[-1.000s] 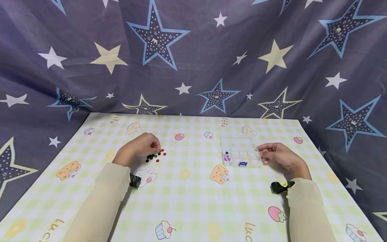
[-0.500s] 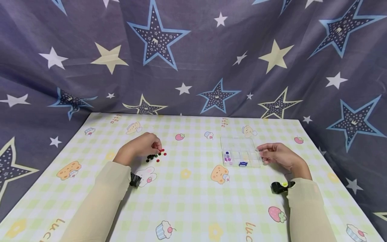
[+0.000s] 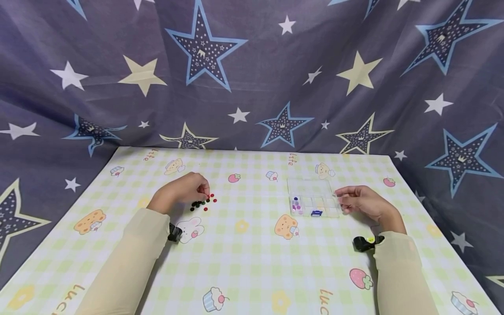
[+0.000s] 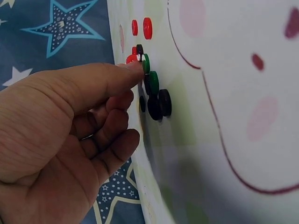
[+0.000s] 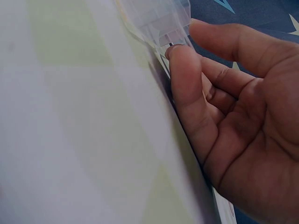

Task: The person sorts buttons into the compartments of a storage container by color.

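On the left of the table in the head view, my left hand [image 3: 184, 189] pinches a red disc [image 4: 131, 59] between thumb and fingertips; the thumb hides part of the grip. Green discs [image 4: 154, 82] and black discs [image 4: 165, 102] lie in a small pile just under the fingers, with a few more red discs [image 3: 215, 201] beside it. My right hand [image 3: 364, 203] holds the right end of a clear compartment box [image 3: 331, 202], fingertips at its edge. The box's lid [image 3: 309, 187] lies back, and purple and blue pieces [image 3: 296, 206] sit in its leftmost compartments.
A blue latch [image 3: 316, 213] shows at the front of the box. Checked cloth with printed cartoons covers the table [image 3: 244, 262]. Behind the table's far edge hangs a dark curtain [image 3: 252, 78] with stars.
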Action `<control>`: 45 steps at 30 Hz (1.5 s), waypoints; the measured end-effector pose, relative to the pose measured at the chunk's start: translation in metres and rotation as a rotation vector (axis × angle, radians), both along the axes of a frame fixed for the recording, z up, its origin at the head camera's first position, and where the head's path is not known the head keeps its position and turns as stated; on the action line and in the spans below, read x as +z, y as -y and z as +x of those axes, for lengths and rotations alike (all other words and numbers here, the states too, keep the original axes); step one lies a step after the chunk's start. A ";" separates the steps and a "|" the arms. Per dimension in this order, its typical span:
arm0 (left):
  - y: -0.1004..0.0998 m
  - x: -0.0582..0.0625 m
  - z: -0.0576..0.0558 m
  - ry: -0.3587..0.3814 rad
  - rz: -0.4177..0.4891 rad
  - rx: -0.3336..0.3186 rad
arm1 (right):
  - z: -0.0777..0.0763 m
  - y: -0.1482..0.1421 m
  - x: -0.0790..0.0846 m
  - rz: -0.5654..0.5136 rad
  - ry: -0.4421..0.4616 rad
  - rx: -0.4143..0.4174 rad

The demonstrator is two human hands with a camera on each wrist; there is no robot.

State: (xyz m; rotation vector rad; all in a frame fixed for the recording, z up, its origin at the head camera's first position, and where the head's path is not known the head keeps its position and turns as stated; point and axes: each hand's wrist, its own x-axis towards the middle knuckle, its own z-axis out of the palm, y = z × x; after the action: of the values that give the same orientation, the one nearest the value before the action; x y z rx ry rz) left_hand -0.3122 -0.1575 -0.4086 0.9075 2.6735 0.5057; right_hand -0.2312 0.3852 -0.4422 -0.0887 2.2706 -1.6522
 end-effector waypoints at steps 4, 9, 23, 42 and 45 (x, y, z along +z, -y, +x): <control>0.001 -0.001 0.001 0.007 0.011 -0.003 | 0.000 0.000 0.000 0.001 -0.003 0.000; 0.003 -0.002 0.002 0.019 0.033 0.000 | 0.000 0.000 0.000 0.008 -0.002 -0.003; -0.002 -0.001 -0.001 0.033 0.177 0.020 | -0.002 -0.001 0.000 0.005 0.003 -0.002; -0.059 -0.001 -0.006 -0.063 0.244 -0.044 | -0.001 0.000 0.000 0.001 0.000 0.002; -0.071 -0.002 -0.007 -0.087 0.231 -0.081 | 0.000 0.000 0.000 0.004 0.000 0.004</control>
State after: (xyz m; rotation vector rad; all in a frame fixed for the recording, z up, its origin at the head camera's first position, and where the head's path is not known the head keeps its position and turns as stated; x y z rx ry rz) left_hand -0.3188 -0.0862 -0.4108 1.1195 2.6809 0.7857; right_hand -0.2315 0.3854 -0.4420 -0.0918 2.2723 -1.6459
